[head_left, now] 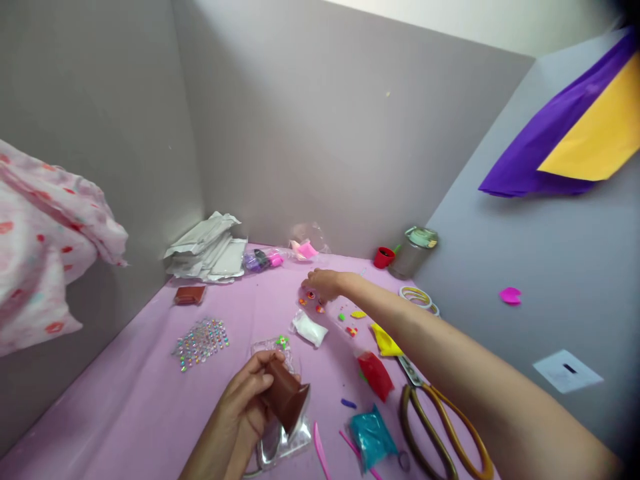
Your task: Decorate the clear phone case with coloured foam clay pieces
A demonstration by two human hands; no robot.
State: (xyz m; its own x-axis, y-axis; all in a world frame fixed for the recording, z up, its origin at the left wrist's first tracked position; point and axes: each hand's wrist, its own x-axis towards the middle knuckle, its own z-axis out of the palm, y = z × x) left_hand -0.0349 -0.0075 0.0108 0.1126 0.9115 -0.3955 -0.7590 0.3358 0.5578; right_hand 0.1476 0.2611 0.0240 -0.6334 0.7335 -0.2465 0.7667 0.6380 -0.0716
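Observation:
My left hand [245,400] is closed around a packet of brown clay [286,393], low in the middle of the view. Beneath it lie a clear plastic tray [285,450] and a clear piece carrying a small green flower [282,342]. My right hand [324,285] reaches far across the table, fingers curled downward over small red and orange pieces [320,309]; what its fingertips grip is hidden. Nearest to it on the table are a white clay packet [309,329] and a yellow leaf-shaped piece [359,314].
Scissors [440,427], a red packet [376,377], a yellow packet [386,340] and a blue packet [373,437] lie under or near my right arm. Gems [203,342] and white packets [207,250] are at left. A jar [413,255] and red cup [383,258] stand behind.

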